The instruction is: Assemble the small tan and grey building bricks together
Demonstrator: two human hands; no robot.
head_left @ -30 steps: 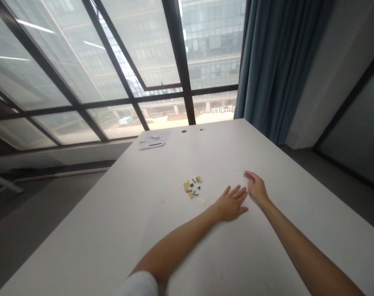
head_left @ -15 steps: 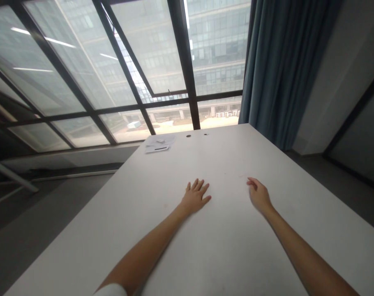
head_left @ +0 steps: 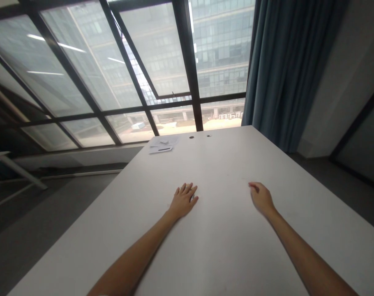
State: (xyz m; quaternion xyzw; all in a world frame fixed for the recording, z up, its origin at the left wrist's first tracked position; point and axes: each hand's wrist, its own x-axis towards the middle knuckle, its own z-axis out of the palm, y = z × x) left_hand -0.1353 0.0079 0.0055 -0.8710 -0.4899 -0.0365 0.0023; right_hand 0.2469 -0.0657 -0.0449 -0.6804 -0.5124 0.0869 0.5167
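Note:
My left hand (head_left: 183, 200) lies flat on the white table (head_left: 224, 246), palm down, fingers stretched out and a little apart. The small yellow and grey pieces seen earlier do not show; I cannot tell whether they lie under this hand. My right hand (head_left: 261, 197) rests on its edge about a hand's width to the right. Its fingers are loosely bent and nothing shows in them.
A few white paper sheets (head_left: 162, 144) lie at the table's far left edge, next to two small dark spots (head_left: 191, 137). Beyond stand large windows and a blue curtain (head_left: 279, 74). The corner of another table (head_left: 2, 158) shows at left.
My left hand slid left across the table, over the spot where the small yellow and grey pieces lay; they are now out of sight. My right hand stayed put.

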